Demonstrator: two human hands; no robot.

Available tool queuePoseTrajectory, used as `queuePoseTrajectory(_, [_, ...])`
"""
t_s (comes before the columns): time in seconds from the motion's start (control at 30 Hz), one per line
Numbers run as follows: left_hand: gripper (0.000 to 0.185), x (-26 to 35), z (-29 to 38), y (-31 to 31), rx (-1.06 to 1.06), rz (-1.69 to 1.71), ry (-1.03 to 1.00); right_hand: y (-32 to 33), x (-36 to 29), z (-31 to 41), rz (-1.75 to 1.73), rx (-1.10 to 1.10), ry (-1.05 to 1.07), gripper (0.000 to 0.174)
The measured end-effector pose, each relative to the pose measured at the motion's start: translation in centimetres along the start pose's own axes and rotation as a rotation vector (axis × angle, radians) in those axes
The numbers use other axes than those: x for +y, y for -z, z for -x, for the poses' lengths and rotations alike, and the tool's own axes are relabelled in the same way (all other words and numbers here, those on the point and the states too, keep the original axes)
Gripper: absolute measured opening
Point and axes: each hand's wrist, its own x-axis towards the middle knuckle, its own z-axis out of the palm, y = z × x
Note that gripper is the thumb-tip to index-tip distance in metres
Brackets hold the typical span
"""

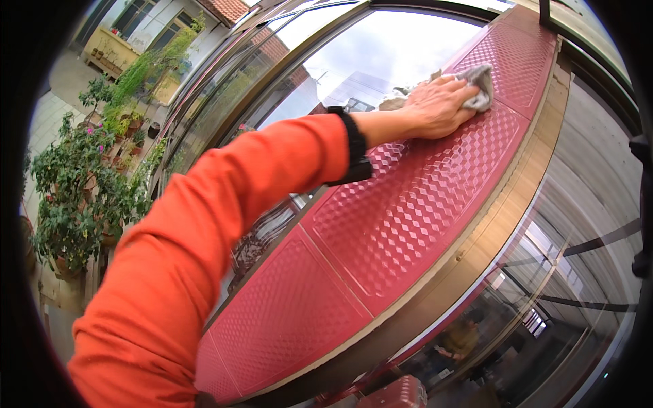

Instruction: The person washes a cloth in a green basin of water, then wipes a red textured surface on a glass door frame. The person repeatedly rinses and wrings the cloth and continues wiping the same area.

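My left hand [440, 106] lies palm down on a grey cloth [480, 87], pressing it against a red panel [423, 219] with an embossed diamond-like pattern. Part of the cloth shows past my fingertips, and a pale crumpled bit shows behind the knuckles. An orange sleeve [168, 245] with a black cuff covers this arm, which crosses the view from the lower left. Pale light glints off the raised pattern below the hand. My right hand is out of view.
A tan strip [490, 239] borders the panels on the right, beside glass [515, 316] with a person's dim reflection. Left of the panels is a framed window pane [377, 56] reflecting sky. Potted plants [81, 194] stand in a courtyard at far left.
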Motion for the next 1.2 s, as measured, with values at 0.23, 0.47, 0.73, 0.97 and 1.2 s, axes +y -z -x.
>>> queuePoseTrajectory(0.23, [0.053, -1.3, -3.9, 0.8, 0.05, 0.055, 0.068, -1.7, 0.4, 0.6, -0.04, 0.047, -0.134, 0.012])
queuePoseTrajectory(0.47, [0.048, 9.8, -0.7, -1.0, 0.12, 0.071, -0.346, -2.5, -0.2, -0.8, -0.017, -0.001, -0.04, 0.011])
queuePoseTrajectory(0.73, [0.047, 0.2, -3.5, 0.0, -0.022, -0.033, -0.134, -2.5, -0.1, -3.2, 0.16, -0.094, 0.227, 0.009])
queuePoseTrajectory(0.97, [0.049, 0.5, -2.2, 0.0, 0.072, 0.037, 0.243, -2.0, 0.5, -1.9, -0.005, 0.01, 0.074, 0.008])
queuePoseTrajectory(1.2, [0.036, 12.3, 0.3, -1.1, 0.15, 0.025, -0.275, -2.1, -0.2, -2.3, -0.036, 0.069, 0.039, 0.007])
